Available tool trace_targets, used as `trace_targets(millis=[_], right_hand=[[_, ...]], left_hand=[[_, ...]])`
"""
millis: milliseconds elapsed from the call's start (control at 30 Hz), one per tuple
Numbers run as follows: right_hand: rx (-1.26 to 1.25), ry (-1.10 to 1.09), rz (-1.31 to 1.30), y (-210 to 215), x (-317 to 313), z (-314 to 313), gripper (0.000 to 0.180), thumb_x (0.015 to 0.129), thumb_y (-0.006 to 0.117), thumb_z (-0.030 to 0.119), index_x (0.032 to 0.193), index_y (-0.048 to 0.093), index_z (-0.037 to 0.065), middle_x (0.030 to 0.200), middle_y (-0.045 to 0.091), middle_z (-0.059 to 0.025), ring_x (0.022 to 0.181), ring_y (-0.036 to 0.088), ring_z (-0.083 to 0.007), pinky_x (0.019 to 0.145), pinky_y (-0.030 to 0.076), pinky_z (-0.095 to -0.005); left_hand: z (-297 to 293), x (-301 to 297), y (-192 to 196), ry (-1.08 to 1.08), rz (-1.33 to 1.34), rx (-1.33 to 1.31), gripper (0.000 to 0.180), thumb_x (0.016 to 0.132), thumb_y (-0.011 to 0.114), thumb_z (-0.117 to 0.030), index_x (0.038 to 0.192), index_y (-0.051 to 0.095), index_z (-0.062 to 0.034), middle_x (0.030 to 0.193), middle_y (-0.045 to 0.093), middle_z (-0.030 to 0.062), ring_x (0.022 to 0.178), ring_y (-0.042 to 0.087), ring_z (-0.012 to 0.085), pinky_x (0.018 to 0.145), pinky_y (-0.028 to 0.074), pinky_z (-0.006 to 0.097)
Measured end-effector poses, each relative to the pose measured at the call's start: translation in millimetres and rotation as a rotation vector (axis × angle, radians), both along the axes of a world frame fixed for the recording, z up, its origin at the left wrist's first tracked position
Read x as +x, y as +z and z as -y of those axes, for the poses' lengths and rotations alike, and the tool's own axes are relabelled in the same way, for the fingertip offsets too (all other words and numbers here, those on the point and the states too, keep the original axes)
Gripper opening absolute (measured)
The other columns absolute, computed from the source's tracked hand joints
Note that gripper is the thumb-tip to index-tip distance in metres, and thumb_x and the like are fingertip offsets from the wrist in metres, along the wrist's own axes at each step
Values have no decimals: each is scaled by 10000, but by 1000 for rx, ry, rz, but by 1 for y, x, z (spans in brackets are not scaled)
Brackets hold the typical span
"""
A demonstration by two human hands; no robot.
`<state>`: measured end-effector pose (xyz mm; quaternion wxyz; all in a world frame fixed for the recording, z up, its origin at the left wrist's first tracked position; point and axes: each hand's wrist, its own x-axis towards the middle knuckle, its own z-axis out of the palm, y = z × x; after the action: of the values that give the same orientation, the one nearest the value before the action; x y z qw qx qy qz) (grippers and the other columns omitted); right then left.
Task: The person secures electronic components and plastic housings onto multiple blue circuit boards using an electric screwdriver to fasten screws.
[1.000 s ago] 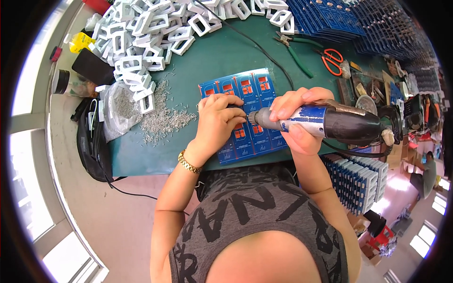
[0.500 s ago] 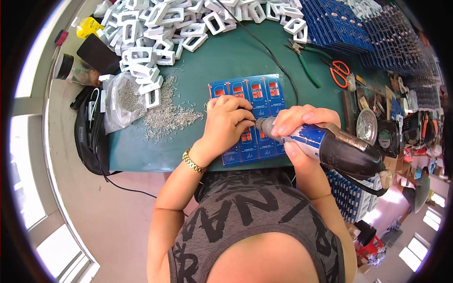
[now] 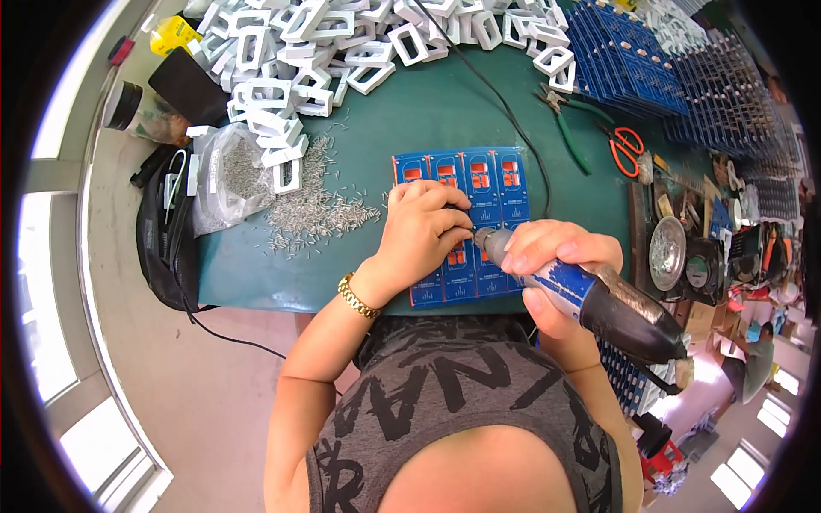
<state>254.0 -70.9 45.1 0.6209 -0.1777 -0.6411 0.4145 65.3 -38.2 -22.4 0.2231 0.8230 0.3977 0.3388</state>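
A blue circuit-board panel (image 3: 511, 209) with red-orange patches lies flat on the green table near its front edge. My right hand (image 3: 564, 252) is wrapped round an electric screwdriver (image 3: 629, 316), held tilted with its tip pointing left and down at the panel's middle. Over the panel's left half rests my left hand (image 3: 423, 222), its thumb and fingertips pinched right beside the screwdriver's tip. Whatever sits in that pinch is too small and hidden to make out. Left of the panel spreads a loose pile of small metal screws (image 3: 321, 209).
White plastic frames (image 3: 299, 51) heap along the back. A clear bag (image 3: 231, 179) of screws lies at left. At right are green-handled cutters (image 3: 571, 141), orange-handled scissors (image 3: 627, 152), a metal dish (image 3: 667, 254) and stacked blue boards (image 3: 624, 60). A black cable (image 3: 505, 98) crosses the table.
The whole view has shifted a little, so the table appears lower and further right. Both hands keep their places at the panel; the screwdriver's tip stays by the left fingertips.
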Motion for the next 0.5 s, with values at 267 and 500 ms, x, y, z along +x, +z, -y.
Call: trace_targets(millis=[267, 500], right_hand=[[2, 27, 17, 2, -1, -3, 449, 728, 679, -27, 1111, 458, 47, 851, 632, -145, 743, 646, -257, 666, 538, -396], [-156, -4, 93, 11, -9, -5, 432, 750, 664, -1, 1110, 439, 82, 865, 601, -141, 759, 601, -242, 691, 502, -386]], left_hand=[[0, -1, -1, 1, 0, 2, 102, 686, 767, -141, 775, 722, -125, 1005, 656, -46, 1027, 550, 184, 915, 352, 386], [0, -15, 14, 124, -68, 146, 163, 685, 750, -75, 837, 697, -104, 1059, 647, 44, 987, 576, 239, 854, 425, 411]])
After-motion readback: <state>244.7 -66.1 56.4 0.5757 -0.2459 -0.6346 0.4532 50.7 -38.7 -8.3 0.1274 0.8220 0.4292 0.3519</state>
